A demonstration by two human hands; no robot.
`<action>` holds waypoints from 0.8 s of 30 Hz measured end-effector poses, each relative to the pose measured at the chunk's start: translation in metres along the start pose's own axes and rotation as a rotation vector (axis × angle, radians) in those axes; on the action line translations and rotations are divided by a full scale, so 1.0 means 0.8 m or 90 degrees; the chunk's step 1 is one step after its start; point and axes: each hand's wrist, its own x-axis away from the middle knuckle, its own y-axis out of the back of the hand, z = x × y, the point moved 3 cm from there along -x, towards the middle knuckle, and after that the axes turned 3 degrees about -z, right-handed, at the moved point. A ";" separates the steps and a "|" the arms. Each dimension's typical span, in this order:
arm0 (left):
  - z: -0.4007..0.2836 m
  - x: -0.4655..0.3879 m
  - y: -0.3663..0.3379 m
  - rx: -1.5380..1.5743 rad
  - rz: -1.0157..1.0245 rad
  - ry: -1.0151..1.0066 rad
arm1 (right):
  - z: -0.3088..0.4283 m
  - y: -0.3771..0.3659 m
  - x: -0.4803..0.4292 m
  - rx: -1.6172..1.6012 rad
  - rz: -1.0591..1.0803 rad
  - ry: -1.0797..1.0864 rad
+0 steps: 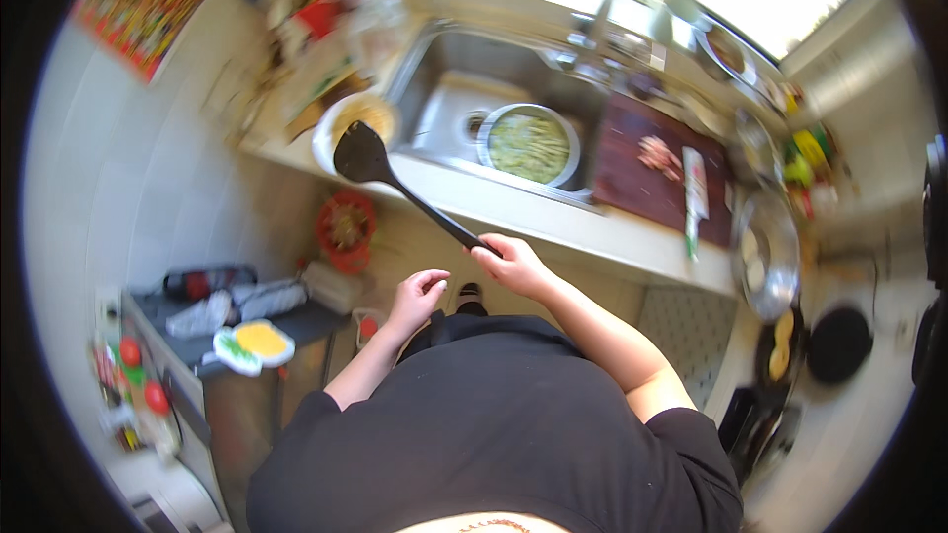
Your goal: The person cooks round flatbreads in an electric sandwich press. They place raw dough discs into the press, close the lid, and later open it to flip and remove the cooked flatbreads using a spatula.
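Note:
My right hand (511,264) grips the handle end of a black spatula (361,154). The spatula's broad head reaches left and overlaps the view of a white bowl (324,135) on the counter; whether they touch I cannot tell. Pale yellowish food lies in that bowl, partly hidden by the spatula head. Bare of any object, my left hand (417,301) hovers in front of my waist with its fingers loosely curved. Inside the steel sink (437,118) stands a round metal basin (575,155) of green vegetable pieces in liquid.
A dark red cutting board (622,185) right of the sink bears pinkish cut meat (659,157) and a knife (695,181). Farther right are a large metal bowl (789,266) and a pan (766,366) holding yellow food. A red basket (348,263) sits below the counter at left.

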 end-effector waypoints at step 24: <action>-0.167 0.106 -0.610 -0.239 0.600 -0.230 | -0.273 0.223 0.730 -0.660 -1.094 -0.018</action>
